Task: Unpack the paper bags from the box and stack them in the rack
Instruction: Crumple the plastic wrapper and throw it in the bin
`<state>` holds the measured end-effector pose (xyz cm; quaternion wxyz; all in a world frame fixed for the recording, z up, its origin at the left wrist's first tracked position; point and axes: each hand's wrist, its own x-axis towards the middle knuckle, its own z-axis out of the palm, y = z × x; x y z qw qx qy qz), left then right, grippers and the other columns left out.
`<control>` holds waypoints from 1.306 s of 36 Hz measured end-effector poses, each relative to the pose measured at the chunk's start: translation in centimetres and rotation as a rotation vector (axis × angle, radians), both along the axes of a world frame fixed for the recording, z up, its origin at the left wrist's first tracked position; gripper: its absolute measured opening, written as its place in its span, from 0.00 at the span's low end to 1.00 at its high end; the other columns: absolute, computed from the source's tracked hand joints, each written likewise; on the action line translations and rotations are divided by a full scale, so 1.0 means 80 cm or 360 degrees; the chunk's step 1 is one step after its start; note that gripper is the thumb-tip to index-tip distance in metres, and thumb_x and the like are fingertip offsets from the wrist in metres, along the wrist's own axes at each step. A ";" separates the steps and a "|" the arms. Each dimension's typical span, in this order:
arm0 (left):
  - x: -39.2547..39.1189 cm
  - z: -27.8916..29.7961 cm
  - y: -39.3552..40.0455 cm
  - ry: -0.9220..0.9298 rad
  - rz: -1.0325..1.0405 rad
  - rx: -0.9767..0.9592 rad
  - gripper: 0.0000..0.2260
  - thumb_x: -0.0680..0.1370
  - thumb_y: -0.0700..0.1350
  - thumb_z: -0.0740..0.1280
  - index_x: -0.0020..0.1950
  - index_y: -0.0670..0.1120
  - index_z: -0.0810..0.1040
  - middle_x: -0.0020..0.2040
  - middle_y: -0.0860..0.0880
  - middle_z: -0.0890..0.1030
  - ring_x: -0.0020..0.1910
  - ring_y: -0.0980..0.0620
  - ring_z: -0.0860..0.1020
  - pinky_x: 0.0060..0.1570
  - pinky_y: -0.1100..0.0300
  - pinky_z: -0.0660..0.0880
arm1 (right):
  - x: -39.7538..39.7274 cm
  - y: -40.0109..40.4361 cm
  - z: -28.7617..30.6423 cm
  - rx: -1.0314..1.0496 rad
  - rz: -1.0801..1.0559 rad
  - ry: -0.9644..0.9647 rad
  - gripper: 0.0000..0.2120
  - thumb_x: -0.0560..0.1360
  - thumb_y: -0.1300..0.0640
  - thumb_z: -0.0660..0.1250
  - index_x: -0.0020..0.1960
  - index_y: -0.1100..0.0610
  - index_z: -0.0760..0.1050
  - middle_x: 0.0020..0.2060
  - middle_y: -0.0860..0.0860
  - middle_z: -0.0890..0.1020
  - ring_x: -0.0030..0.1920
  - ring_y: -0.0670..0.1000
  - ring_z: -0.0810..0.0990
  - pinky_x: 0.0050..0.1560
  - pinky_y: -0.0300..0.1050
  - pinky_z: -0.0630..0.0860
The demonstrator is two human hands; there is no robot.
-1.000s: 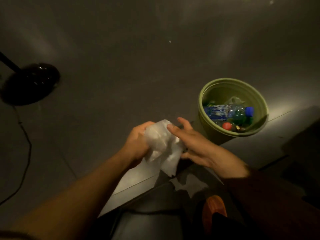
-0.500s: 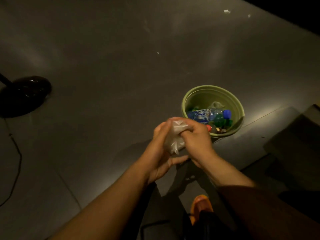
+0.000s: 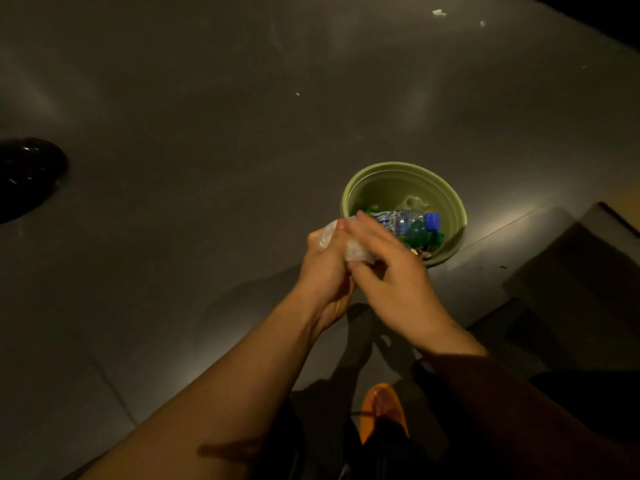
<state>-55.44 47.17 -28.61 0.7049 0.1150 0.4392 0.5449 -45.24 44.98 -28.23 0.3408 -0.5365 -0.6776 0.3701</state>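
From the head camera, looking down in dim light, both forearms reach forward over a grey floor (image 3: 207, 116) and meet near the middle of the picture. The left hand (image 3: 323, 268) is curled round a crumpled wad of clear plastic wrap (image 3: 349, 245), which bulges out above its knuckles and to the right of them. The right hand (image 3: 391, 271) lies against the same wad from the right with its fingers (image 3: 372, 225) stretched nearly straight across the top of it, pressing rather than gripping; whether its thumb pinches the wrap underneath cannot be told. The two hands touch each other around the wad. Just beyond them, to the far right, stands a round green bin (image 3: 453, 209) on the floor, and the right hand's fingertips overlap its near left rim in the picture. Inside the bin lies a clear plastic bottle (image 3: 405, 216) with a blue cap (image 3: 433, 221), on its side among green scraps and other small rubbish too dark to make out. A glossy black rounded object (image 3: 27, 174) sits at the far left edge. An orange shoe (image 3: 381, 410) shows at the near bottom between the arms. The right arm wears a dark reddish sleeve (image 3: 519, 410). A grey step or ledge (image 3: 571, 271) rises at the right. Neither paper bags, box nor rack can be made out here.
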 end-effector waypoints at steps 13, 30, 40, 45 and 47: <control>0.019 -0.015 0.011 -0.0247 -0.0189 -0.0108 0.20 0.81 0.31 0.60 0.72 0.42 0.68 0.62 0.34 0.80 0.53 0.41 0.84 0.49 0.52 0.83 | 0.047 0.050 -0.036 0.0575 0.0114 -0.0374 0.18 0.73 0.69 0.72 0.61 0.57 0.82 0.70 0.52 0.76 0.70 0.51 0.74 0.71 0.46 0.71; -0.042 0.008 0.029 0.0595 -0.0465 -0.0143 0.13 0.83 0.43 0.60 0.68 0.49 0.72 0.60 0.46 0.79 0.52 0.46 0.83 0.61 0.47 0.77 | 0.066 0.179 -0.080 -0.0878 -0.0379 -0.0657 0.38 0.75 0.59 0.73 0.80 0.48 0.60 0.81 0.55 0.50 0.78 0.62 0.56 0.74 0.57 0.66; -0.014 0.043 0.009 0.0904 -0.0455 0.0026 0.22 0.82 0.48 0.63 0.77 0.52 0.65 0.70 0.51 0.72 0.69 0.51 0.72 0.64 0.53 0.68 | 0.068 0.100 -0.026 -0.0469 -0.0590 -0.0351 0.30 0.76 0.63 0.66 0.76 0.46 0.67 0.79 0.47 0.60 0.74 0.55 0.68 0.70 0.56 0.72; 0.010 0.077 -0.020 0.0944 -0.0421 0.0106 0.16 0.83 0.47 0.63 0.70 0.55 0.68 0.58 0.56 0.76 0.47 0.65 0.74 0.43 0.67 0.69 | 0.068 0.038 0.026 -0.0470 -0.0613 -0.0252 0.24 0.80 0.58 0.63 0.75 0.48 0.68 0.72 0.52 0.73 0.70 0.53 0.73 0.72 0.51 0.69; 0.017 0.094 -0.037 0.0977 -0.0436 0.0150 0.20 0.83 0.48 0.63 0.75 0.53 0.67 0.57 0.56 0.75 0.45 0.67 0.73 0.40 0.69 0.67 | 0.064 0.009 0.056 -0.0474 -0.0618 -0.0237 0.22 0.80 0.58 0.63 0.74 0.50 0.70 0.69 0.53 0.76 0.68 0.53 0.74 0.69 0.47 0.70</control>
